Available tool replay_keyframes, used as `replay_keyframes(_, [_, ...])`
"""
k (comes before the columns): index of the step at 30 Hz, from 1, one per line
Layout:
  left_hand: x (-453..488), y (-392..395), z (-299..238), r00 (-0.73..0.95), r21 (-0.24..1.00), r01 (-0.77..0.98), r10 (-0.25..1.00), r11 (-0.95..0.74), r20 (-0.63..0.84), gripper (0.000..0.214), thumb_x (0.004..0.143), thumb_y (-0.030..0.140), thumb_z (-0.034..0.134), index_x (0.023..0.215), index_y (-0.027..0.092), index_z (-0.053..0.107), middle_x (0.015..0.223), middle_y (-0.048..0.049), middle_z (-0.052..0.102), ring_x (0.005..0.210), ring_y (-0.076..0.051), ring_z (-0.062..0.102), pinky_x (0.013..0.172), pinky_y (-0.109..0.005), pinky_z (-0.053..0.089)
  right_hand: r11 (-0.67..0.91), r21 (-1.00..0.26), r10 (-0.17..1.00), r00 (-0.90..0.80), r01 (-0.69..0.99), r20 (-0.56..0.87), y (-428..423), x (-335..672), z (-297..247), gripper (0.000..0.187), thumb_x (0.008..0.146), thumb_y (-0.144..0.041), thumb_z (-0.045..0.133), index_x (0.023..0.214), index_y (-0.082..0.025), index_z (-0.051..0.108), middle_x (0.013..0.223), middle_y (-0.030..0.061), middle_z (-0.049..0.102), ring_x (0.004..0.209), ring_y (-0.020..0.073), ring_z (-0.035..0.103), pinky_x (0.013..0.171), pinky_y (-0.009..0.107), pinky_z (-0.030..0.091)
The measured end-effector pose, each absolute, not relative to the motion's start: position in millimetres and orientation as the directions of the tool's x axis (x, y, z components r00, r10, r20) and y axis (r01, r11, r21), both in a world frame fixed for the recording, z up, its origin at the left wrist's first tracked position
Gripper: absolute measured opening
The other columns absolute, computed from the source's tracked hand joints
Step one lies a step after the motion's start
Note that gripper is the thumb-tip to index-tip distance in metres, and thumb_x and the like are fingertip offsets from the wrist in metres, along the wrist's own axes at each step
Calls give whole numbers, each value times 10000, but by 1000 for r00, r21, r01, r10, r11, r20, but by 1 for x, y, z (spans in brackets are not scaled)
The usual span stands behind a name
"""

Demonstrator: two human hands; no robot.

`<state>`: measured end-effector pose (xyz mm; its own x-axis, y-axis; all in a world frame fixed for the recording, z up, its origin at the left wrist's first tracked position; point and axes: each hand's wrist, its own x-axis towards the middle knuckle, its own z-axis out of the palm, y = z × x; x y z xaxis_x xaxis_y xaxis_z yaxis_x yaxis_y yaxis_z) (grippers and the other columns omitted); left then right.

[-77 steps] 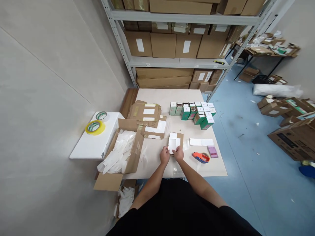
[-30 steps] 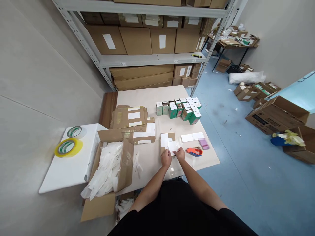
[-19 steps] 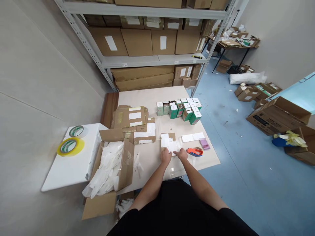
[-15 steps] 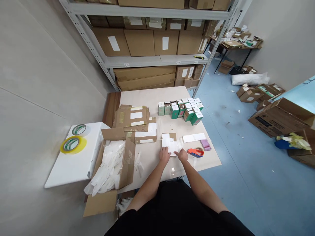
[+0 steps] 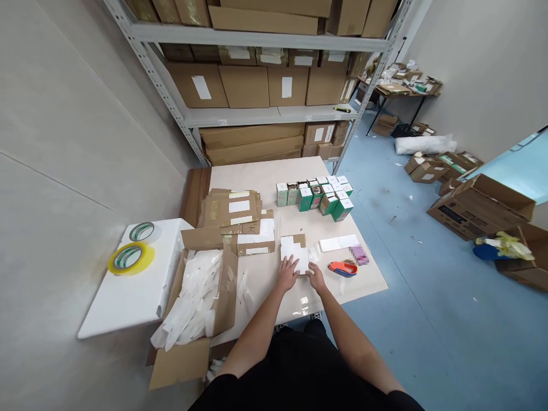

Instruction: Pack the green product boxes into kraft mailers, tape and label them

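Note:
A small cardboard box [image 5: 300, 240] with white labels on its top lies flat on the table in front of me. My left hand [image 5: 287, 273] rests on its near left part, fingers spread over the white label [image 5: 302, 260]. At the box's near right edge is my right hand [image 5: 315, 278], its fingers apart and touching the side. An orange and blue tape cutter [image 5: 343, 269] lies just right of that hand. Beyond it are a strip of white labels [image 5: 338, 242] and a blurred purple item [image 5: 359, 254].
Green and white small boxes [image 5: 314, 197] stand grouped at the back right of the table. Flattened cardboard [image 5: 231, 210] is stacked on the left. An open carton [image 5: 229, 285] of white packing strips stands nearer me, beside tape rolls [image 5: 127, 257]. Shelving [image 5: 257, 116] rises behind.
My left hand has opened from a pressing pose and now lies spread on the label. My right fingers have moved from the box's near edge to its right side. The view has shifted slightly.

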<state>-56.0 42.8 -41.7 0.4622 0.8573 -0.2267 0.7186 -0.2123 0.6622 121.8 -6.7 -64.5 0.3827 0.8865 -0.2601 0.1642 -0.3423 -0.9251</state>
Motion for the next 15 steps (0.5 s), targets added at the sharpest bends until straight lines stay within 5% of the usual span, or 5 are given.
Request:
replay_keyframes(7, [-103,43,-43,360,756,650,909,-82,-212,520,1024,305,441,1542,307,480,1689,-29,343,1599,-238,196,1285,-476,227,-269,-948,956,163,167,-243,5,97,-44,384,677,-431,750,1014,-249,784,1483,110,591,1289,317,603,1012,456,532])
replay_keyframes(12, [-111,29,-49,84,817,535,948,217,-307,460,1049,396,428,1456,240,573,1679,-106,350,1561,-256,310,1247,-441,319,-405,-889,884,340,211,-322,10,97,-45,593,717,-454,699,1265,-228,691,1433,130,621,1227,312,636,1028,450,523])
replay_keyframes(15, [-109,16,-51,23,870,430,961,239,-275,484,1037,406,457,1483,234,536,1674,-114,359,1553,-251,331,1232,-419,348,-444,-886,860,341,130,-381,10,89,-55,648,714,-460,694,1305,-197,641,1341,147,674,1152,312,676,960,429,559])
